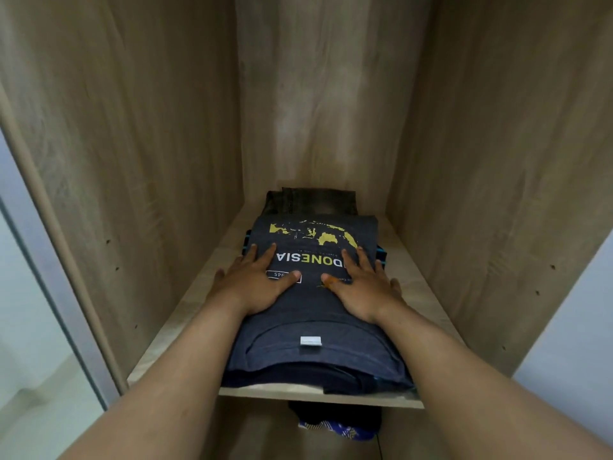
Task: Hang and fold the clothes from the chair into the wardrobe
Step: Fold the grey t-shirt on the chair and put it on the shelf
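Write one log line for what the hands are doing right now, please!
left hand: flat on folded T-shirt | right hand: flat on same shirt | shirt: tops stack on wardrobe shelf | step: pressing down

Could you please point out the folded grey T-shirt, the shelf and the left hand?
folded grey T-shirt [311, 313]: head view, bare fabric between the hands.
shelf [185, 327]: head view, bare board left of the pile.
left hand [255, 280]: head view, back of hand.

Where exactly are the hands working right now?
Most likely inside a wood-grain wardrobe compartment: plain side walls and a shelf. Both hands, left and right, press flat on a folded navy T-shirt topping a stack of folded clothes, with more clothes on the level below.
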